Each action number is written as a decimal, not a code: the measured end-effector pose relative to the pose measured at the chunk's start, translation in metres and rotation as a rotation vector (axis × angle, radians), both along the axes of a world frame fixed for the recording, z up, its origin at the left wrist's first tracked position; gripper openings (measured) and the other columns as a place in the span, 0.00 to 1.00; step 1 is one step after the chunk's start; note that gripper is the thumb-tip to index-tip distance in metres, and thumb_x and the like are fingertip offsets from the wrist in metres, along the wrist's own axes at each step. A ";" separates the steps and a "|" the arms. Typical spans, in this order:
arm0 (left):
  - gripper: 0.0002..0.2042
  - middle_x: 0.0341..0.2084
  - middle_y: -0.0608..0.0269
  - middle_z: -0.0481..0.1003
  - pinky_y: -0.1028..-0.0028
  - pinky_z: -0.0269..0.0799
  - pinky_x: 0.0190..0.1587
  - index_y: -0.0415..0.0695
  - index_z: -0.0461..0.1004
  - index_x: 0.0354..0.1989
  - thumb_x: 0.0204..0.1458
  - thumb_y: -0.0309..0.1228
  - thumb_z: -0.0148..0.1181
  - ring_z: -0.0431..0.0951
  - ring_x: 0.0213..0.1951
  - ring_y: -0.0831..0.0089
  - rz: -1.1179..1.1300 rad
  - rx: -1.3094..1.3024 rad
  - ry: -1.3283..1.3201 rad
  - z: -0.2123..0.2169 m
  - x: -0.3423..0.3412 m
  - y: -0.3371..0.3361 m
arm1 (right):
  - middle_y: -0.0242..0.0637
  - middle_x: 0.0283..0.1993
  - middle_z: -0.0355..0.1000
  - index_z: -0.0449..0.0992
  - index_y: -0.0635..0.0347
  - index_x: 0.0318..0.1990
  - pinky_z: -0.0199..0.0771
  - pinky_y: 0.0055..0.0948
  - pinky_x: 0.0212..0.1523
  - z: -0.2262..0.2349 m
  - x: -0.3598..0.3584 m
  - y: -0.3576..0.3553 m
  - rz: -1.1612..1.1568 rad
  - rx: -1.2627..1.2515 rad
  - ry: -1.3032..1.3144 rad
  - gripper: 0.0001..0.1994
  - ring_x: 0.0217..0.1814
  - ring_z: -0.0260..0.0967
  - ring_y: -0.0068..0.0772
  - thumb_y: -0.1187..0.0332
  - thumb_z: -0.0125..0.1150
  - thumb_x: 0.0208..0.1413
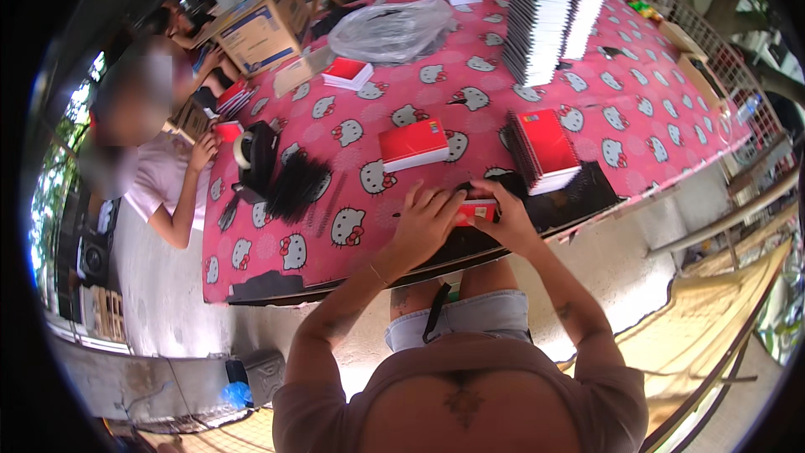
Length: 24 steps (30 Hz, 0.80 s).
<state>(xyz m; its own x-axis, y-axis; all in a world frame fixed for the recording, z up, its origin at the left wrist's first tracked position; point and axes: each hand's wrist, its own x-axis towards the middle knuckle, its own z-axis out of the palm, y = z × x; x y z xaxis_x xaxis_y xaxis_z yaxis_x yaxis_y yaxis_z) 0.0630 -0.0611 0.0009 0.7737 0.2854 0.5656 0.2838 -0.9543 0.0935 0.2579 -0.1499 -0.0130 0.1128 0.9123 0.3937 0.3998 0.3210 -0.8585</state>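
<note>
At the near edge of the table, a small red-covered notebook is gripped between my two hands. My left hand has its fingers curled over the notebook's left side. On the other side, my right hand holds the notebook with bent fingers and thumb. My fingers partly hide it, so its bound edge cannot be made out. Just beyond my hands lies a stack of red-covered pads. A stack of red notebooks with black spiral binding stands close to my right hand.
Loose black binding coils lie left, beside a tape dispenser. Tall stacks of spiral notebooks stand far right. A clear plastic bag and cardboard box are at the back. A co-worker's hand holds something red at left.
</note>
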 end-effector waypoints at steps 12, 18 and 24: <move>0.13 0.37 0.45 0.74 0.54 0.71 0.44 0.40 0.72 0.53 0.61 0.27 0.51 0.75 0.42 0.46 0.870 -0.043 -0.068 -0.032 -0.110 0.093 | 0.34 0.45 0.75 0.73 0.62 0.47 0.71 0.22 0.50 -0.045 -0.016 0.004 -0.002 -0.125 0.295 0.14 0.47 0.71 0.20 0.78 0.68 0.54; 0.12 0.34 0.54 0.75 0.65 0.71 0.29 0.41 0.77 0.48 0.56 0.20 0.57 0.76 0.27 0.61 0.298 -0.409 -0.318 -0.013 -0.080 0.045 | 0.33 0.42 0.76 0.76 0.63 0.50 0.70 0.21 0.51 -0.023 -0.021 0.000 -0.047 -0.107 0.509 0.15 0.47 0.71 0.21 0.77 0.68 0.55; 0.10 0.33 0.57 0.77 0.77 0.67 0.25 0.38 0.80 0.45 0.55 0.22 0.64 0.72 0.22 0.75 0.150 -0.612 -0.389 0.003 -0.053 -0.003 | 0.36 0.48 0.78 0.79 0.65 0.50 0.71 0.22 0.52 -0.034 -0.011 0.001 0.077 -0.154 0.360 0.13 0.49 0.72 0.22 0.76 0.65 0.58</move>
